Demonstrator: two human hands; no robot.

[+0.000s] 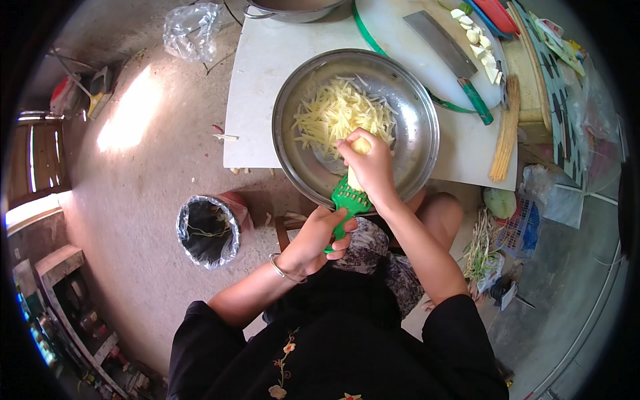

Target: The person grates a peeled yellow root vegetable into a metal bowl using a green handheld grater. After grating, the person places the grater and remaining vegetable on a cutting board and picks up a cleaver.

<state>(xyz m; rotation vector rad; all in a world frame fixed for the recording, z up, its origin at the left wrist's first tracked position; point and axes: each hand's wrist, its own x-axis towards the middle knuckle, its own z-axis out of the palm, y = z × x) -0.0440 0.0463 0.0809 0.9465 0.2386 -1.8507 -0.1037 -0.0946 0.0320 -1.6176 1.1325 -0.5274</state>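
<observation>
My left hand is closed around the handle of a green plastic hand grater, whose head lies over the near rim of a wide steel basin. In my right hand is a peeled pale-yellow piece of vegetable, probably potato, its lower end against the grater's toothed face. Pale shredded strips lie heaped on the basin's bottom, beyond my right hand. My fingers hide part of the peeled piece and of the grater's handle.
Right of the basin, a round cutting board bears a cleaver and white chunks. A bundle of thin sticks lies at the table's right edge. A lined bin stands on the floor at left; a metal pan sits at the table's far side.
</observation>
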